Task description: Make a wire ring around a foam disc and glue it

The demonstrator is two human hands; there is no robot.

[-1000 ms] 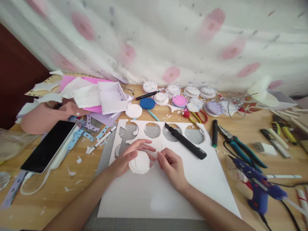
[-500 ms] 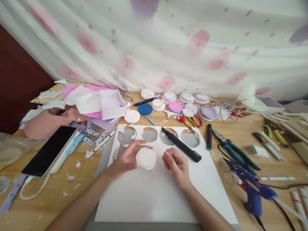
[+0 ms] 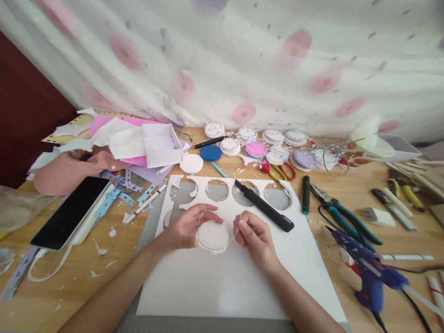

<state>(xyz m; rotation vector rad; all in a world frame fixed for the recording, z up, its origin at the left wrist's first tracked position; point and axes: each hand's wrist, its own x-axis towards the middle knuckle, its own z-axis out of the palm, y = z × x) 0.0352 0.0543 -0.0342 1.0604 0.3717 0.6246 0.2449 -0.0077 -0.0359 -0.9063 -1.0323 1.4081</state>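
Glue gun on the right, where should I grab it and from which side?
I'd take the blue glue gun by its handle, coming from the near side with your right hand. The handle juts toward you, while the nozzle points away to the left and could be hot.

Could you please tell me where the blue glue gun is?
In the head view, the glue gun is at lower right on the table, nearer the camera than the teal-handled pliers.

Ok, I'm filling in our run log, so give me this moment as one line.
left hand: holds white disc | right hand: pinches thin strand | below both: white sheet | on it: black tool
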